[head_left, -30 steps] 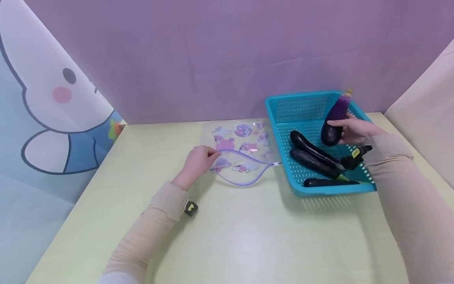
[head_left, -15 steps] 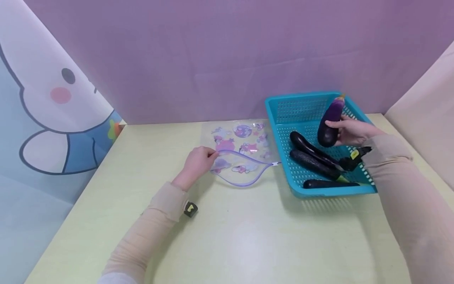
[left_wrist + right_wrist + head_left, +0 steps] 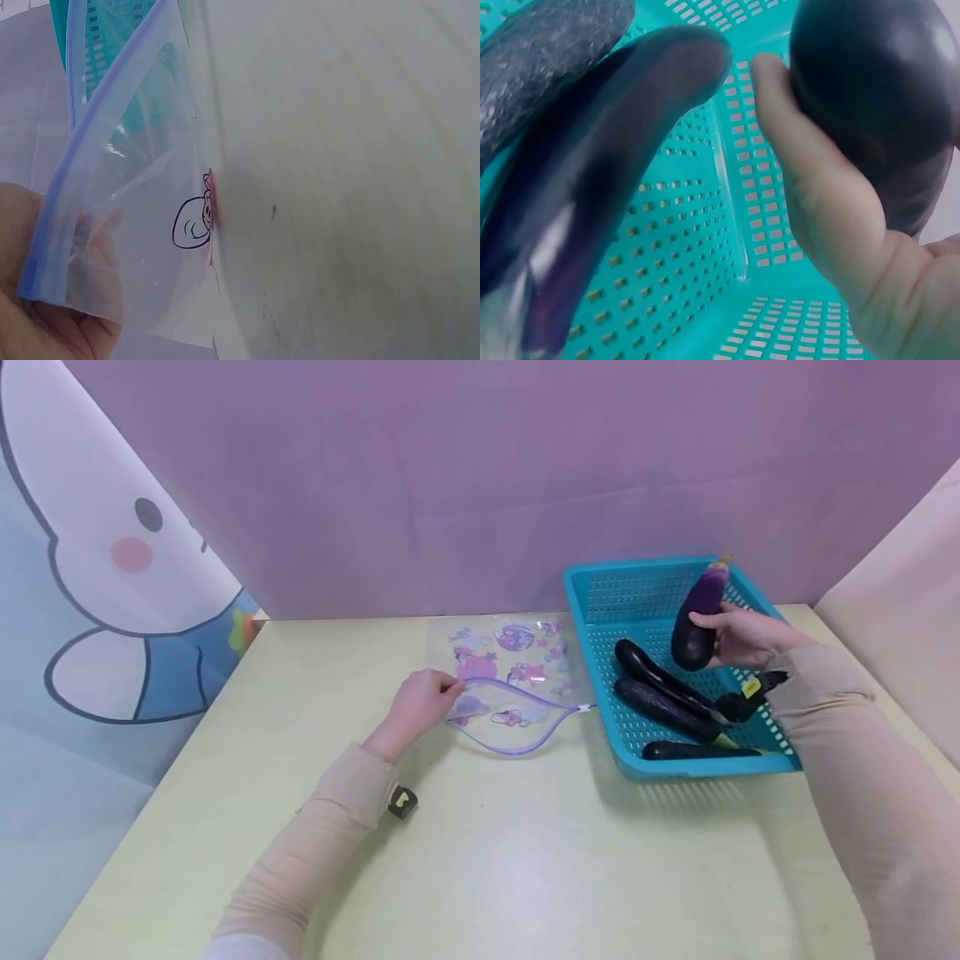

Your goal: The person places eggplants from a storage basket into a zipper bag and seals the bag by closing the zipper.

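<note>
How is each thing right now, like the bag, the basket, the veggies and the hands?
Bag: zip open, mouth spread
Zip slider: at the mouth's end by the basket
Basket: upright, open on top, partly filled
Plump eggplant: held, tilted, stem up
Three long veggies: lying in the basket
Left hand: pinching the bag's edge
Right hand: gripping the plump eggplant

Pale yellow table (image 3: 555, 860) with printed clear bag (image 3: 480, 667) beside teal basket (image 3: 705, 767).

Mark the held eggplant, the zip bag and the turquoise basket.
Held eggplant (image 3: 874, 94), right wrist view: dark glossy body.
Zip bag (image 3: 525, 674), head view: pink print near its middle.
Turquoise basket (image 3: 712, 768), head view: front rim.
</note>
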`<state>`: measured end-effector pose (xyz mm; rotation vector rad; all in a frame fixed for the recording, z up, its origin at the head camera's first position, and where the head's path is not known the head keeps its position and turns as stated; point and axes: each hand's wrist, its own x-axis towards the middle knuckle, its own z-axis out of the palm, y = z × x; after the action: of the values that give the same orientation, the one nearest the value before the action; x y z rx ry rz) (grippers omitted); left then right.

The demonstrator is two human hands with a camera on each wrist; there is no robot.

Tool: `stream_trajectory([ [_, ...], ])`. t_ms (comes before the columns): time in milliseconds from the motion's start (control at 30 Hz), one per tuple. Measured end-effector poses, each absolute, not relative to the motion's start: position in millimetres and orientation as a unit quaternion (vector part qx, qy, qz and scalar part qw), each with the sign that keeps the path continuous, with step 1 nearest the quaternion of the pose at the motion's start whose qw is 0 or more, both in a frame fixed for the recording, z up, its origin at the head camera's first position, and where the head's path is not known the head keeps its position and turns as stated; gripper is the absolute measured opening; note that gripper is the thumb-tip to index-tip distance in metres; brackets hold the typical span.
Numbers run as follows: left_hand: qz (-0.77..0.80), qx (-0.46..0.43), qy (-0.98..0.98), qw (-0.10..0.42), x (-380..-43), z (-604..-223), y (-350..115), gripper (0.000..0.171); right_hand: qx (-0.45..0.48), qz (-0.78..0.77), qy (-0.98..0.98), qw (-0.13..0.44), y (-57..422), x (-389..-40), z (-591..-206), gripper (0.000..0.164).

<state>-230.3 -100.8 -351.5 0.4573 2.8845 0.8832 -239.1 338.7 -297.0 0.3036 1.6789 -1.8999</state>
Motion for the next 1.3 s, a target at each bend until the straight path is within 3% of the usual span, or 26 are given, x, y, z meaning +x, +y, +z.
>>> stream_trajectory([
  [367,0.295,0.144,0.943,0.048,-228.0,-348.9,-102.7,0.029,0.055,-0.658,0.688,0.300,326.4,-240.2,-288.5,0.078],
  [1300,0.335,0.156,0.929,0.008,-234.4,-342.4,-97.7,0.024,-0.033,-0.608,0.715,0.344,248.7,-216.0,-250.3,0.075],
])
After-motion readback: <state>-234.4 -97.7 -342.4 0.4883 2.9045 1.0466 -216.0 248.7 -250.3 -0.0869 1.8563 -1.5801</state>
